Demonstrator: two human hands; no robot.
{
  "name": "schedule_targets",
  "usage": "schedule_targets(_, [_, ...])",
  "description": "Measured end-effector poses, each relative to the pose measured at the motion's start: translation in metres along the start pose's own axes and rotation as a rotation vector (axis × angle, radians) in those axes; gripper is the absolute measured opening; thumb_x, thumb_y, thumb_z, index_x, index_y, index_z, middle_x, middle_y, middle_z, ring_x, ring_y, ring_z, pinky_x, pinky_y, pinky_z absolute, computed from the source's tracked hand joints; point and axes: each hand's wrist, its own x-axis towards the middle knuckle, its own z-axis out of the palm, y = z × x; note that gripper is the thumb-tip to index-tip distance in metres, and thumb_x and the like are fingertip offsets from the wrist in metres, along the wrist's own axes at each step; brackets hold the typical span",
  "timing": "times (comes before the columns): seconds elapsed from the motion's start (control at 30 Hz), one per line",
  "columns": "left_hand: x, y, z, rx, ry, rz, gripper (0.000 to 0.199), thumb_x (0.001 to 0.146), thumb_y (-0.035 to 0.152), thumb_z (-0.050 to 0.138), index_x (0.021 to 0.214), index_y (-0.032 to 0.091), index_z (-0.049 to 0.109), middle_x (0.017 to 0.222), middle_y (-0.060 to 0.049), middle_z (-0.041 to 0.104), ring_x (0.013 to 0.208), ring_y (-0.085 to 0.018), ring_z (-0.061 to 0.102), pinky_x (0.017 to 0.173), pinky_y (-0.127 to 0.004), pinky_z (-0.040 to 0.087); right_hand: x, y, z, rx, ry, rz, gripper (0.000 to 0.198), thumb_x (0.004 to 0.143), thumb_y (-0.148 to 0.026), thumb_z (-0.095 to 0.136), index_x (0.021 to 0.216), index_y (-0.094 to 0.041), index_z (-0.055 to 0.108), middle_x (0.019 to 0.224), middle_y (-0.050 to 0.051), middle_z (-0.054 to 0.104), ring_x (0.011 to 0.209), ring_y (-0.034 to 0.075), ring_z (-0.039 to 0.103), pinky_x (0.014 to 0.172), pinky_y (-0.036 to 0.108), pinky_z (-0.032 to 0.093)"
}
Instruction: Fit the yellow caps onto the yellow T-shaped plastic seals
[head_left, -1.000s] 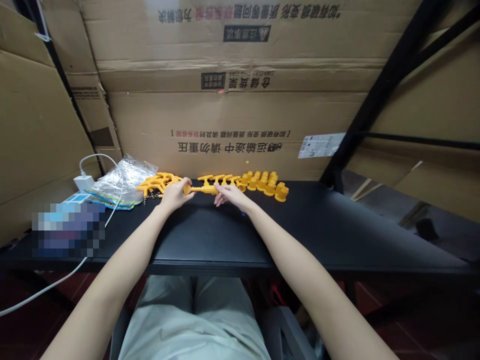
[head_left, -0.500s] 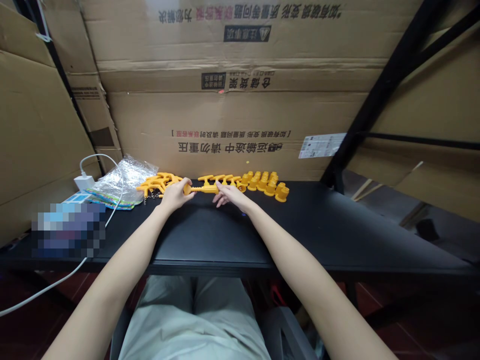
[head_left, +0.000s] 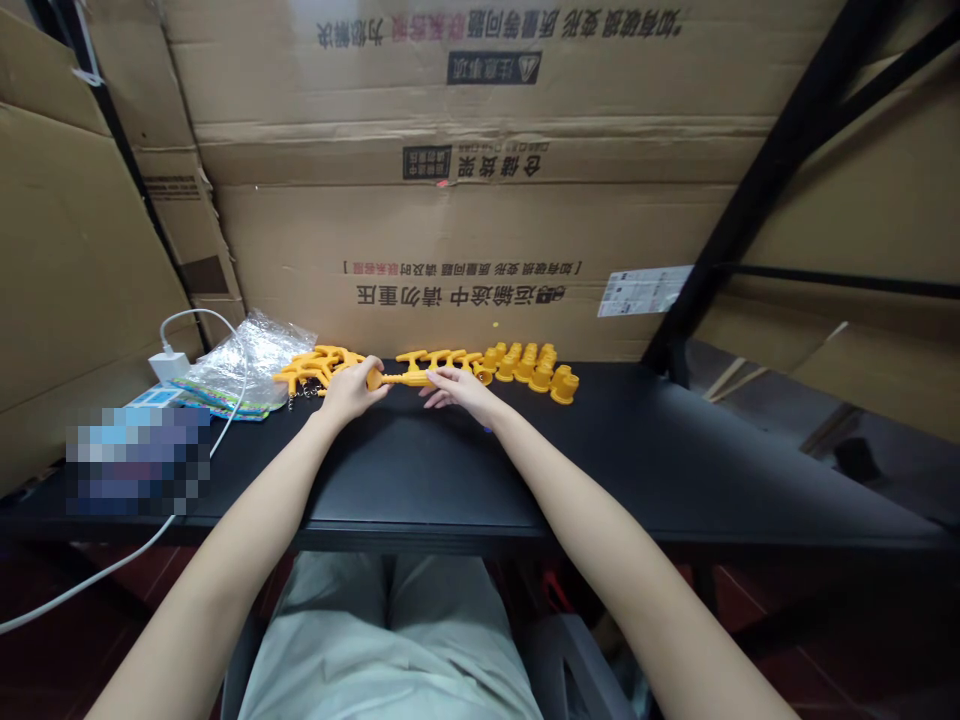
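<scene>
Just the fingers of the right hand (head_left: 466, 393) have shifted a little, and they hang a bit higher than half a second ago; the left hand (head_left: 351, 388) stays in the same spot. Between the two hands is a long yellow plastic stick (head_left: 411, 379), lying sideways over the back part of the black desk (head_left: 420, 470). Fingers of the left hand are closed around its round end. On the right, the thumb and first finger pinch the other end, while the other fingers are loose and a little bent.

Just past the left hand is a pile of yellow handles (head_left: 319, 360) with curly metal screws (head_left: 291, 402). Behind the stick, yellow T-shaped handles (head_left: 439, 356) sit in a row. Yellow cups (head_left: 529, 362) stand in a bunch to the right of them. Over on the left are crinkly clear plastic (head_left: 259, 350), a white plug (head_left: 169, 364) and its white cord (head_left: 239, 390). Big brown cardboard (head_left: 480, 220) stands at the back.
</scene>
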Motion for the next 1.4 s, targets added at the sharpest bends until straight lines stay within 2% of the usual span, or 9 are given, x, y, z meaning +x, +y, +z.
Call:
schedule_targets(0.23, [-0.003,0.002,-0.001,-0.066,-0.013,0.035,0.038,0.078,0.039,0.064,0.111,0.025,0.053,0.096,-0.003,0.067,0.087,-0.020,0.064,0.075,-0.028,0.047,0.000,-0.003,0.000,0.237,0.012,0.050,0.017,0.092,-0.031,0.056,0.094,-0.016,0.062,0.087,0.009,0.072,0.061,0.011,0.066,0.061,0.022,0.054])
schedule_targets(0.37, [-0.003,0.004,-0.002,-0.113,-0.015,-0.018,0.051,0.081,0.040,0.061,0.126,0.025,0.044,0.097,-0.004,0.067,0.077,-0.018,0.064,0.072,-0.029,0.047,0.002,-0.004,-0.003,0.303,0.092,0.028,0.014,0.091,-0.031,0.056,0.090,-0.017,0.060,0.083,0.007,0.071,0.060,0.011,0.065,0.060,0.022,0.053])
schedule_targets(0.47, [-0.003,0.003,-0.002,-0.148,0.018,-0.035,0.050,0.084,0.035,0.056,0.130,0.024,0.041,0.101,-0.003,0.068,0.074,-0.016,0.064,0.072,-0.028,0.047,0.006,-0.001,-0.006,0.259,0.190,-0.038,0.020,0.088,-0.038,0.061,0.093,-0.019,0.058,0.088,0.007,0.071,0.066,0.013,0.067,0.063,0.023,0.054])
schedule_targets(0.67, [0.000,-0.004,-0.001,-0.138,0.055,-0.088,0.039,0.086,0.029,0.049,0.125,0.023,0.046,0.098,-0.003,0.069,0.074,-0.015,0.063,0.071,-0.027,0.046,0.024,0.006,0.000,-0.068,0.449,-0.371,0.047,0.077,-0.054,0.066,0.108,-0.021,0.054,0.109,0.009,0.067,0.094,0.019,0.067,0.081,0.032,0.052])
schedule_targets(0.83, [0.001,-0.009,0.000,-0.127,0.071,-0.123,0.034,0.086,0.027,0.048,0.120,0.023,0.050,0.094,-0.003,0.070,0.075,-0.016,0.063,0.072,-0.028,0.046,0.042,0.001,0.018,-0.667,0.441,-0.487,0.034,0.085,-0.034,0.061,0.116,-0.020,0.056,0.118,0.011,0.065,0.108,0.025,0.061,0.093,0.039,0.044])
schedule_targets(0.93, [0.001,-0.011,0.001,-0.123,0.077,-0.135,0.032,0.086,0.027,0.048,0.117,0.023,0.052,0.092,-0.003,0.070,0.078,-0.017,0.063,0.072,-0.028,0.046,0.052,0.001,0.031,-0.978,0.364,-0.480,0.032,0.088,-0.024,0.057,0.120,-0.020,0.056,0.124,0.013,0.063,0.113,0.027,0.058,0.096,0.042,0.039])
schedule_targets(1.13, [0.002,-0.015,0.001,-0.120,0.088,-0.135,0.028,0.086,0.026,0.048,0.112,0.022,0.055,0.089,-0.003,0.070,0.078,-0.017,0.064,0.072,-0.028,0.047,0.069,0.015,0.045,-1.253,0.199,-0.428,0.038,0.089,-0.012,0.050,0.126,-0.019,0.054,0.134,0.013,0.057,0.119,0.026,0.055,0.101,0.043,0.034])
schedule_targets(1.27, [0.002,-0.016,0.002,-0.122,0.079,-0.134,0.027,0.086,0.025,0.048,0.112,0.022,0.056,0.088,-0.002,0.070,0.076,-0.017,0.065,0.070,-0.027,0.046,0.074,0.025,0.047,-1.309,0.186,-0.338,0.042,0.089,-0.012,0.048,0.130,-0.020,0.052,0.141,0.013,0.050,0.126,0.027,0.049,0.108,0.051,0.025])
schedule_targets(1.4, [0.002,-0.015,0.002,-0.122,0.073,-0.131,0.027,0.085,0.024,0.048,0.111,0.022,0.057,0.086,-0.002,0.070,0.075,-0.016,0.064,0.070,-0.027,0.046,0.073,0.028,0.047,-1.266,0.165,-0.298,0.046,0.091,-0.021,0.051,0.136,-0.021,0.047,0.146,0.013,0.044,0.135,0.026,0.039,0.111,0.060,0.017])
